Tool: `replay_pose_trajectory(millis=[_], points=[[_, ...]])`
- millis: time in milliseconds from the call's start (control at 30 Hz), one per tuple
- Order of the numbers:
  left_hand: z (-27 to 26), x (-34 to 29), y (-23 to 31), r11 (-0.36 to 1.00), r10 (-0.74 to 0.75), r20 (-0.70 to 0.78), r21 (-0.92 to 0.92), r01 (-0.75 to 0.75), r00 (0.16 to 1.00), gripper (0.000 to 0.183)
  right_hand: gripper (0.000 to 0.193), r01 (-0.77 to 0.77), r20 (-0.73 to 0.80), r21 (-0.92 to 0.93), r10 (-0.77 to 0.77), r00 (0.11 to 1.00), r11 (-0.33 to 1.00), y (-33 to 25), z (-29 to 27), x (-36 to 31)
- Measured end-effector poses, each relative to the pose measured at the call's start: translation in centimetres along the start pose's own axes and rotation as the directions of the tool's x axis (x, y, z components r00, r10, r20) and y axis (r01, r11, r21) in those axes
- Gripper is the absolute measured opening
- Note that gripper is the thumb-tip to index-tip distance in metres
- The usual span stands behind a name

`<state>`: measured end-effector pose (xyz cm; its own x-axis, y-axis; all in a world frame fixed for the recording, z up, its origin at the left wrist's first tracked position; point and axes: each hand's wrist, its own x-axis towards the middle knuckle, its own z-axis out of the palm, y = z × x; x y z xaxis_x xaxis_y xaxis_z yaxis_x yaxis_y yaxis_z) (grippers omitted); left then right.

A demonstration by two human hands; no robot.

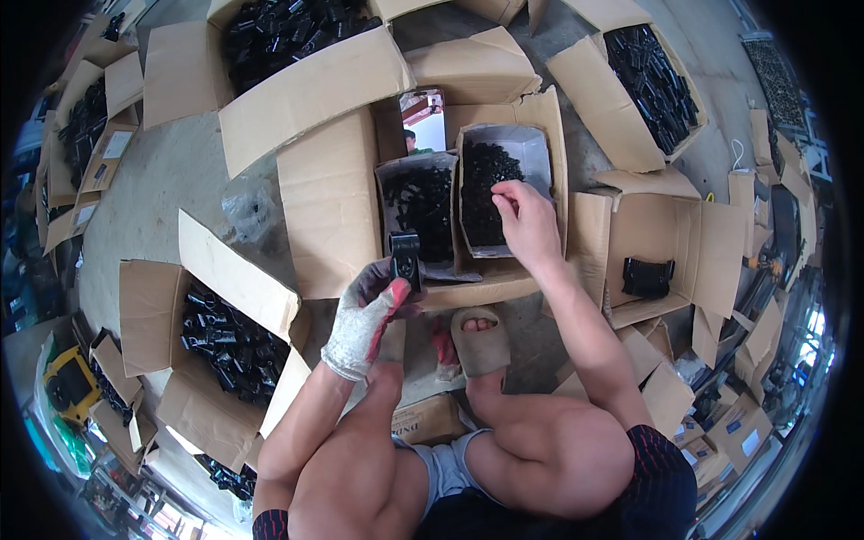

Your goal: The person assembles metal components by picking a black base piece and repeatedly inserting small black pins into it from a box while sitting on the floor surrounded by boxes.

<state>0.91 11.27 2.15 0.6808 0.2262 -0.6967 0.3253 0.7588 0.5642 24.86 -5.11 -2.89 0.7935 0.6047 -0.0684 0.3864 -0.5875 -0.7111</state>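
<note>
- A black plastic part (pixel 406 259) was gripped upright in the gloved left hand (pixel 364 322), just before two grey trays.
- Small black pieces in the right tray (pixel 531 148) were pinched by the bare right hand (pixel 526 225).
- Open cardboard boxes (pixel 216 337) of black parts were crowded all around.

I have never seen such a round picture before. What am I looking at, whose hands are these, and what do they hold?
This is one wide fisheye view from a camera worn on a person's head, looking down, so straight edges bend. The person sits among open cardboard boxes of black parts. The left hand, in a worn work glove, holds a small black part upright. The bare right hand reaches into a small grey box of little black pieces, fingers pinching there. A sandalled foot shows below.
</note>
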Motion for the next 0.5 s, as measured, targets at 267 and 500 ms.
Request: replay_pose_trajectory(millis=[267,500], points=[[-0.5,0.1,-1.4,0.997,-0.014,0.01,-0.08,0.015,1.0,0.03,0.011,0.144,0.245,-0.291,-0.072,0.967,0.946,2.3,3.3,0.9],[-0.7,-0.2,-1.1,0.997,-0.016,-0.017,-0.077,0.015,1.0,0.031,0.009,-0.114,0.187,-0.063,0.124,0.975,0.992,0.7,2.5,0.2]])
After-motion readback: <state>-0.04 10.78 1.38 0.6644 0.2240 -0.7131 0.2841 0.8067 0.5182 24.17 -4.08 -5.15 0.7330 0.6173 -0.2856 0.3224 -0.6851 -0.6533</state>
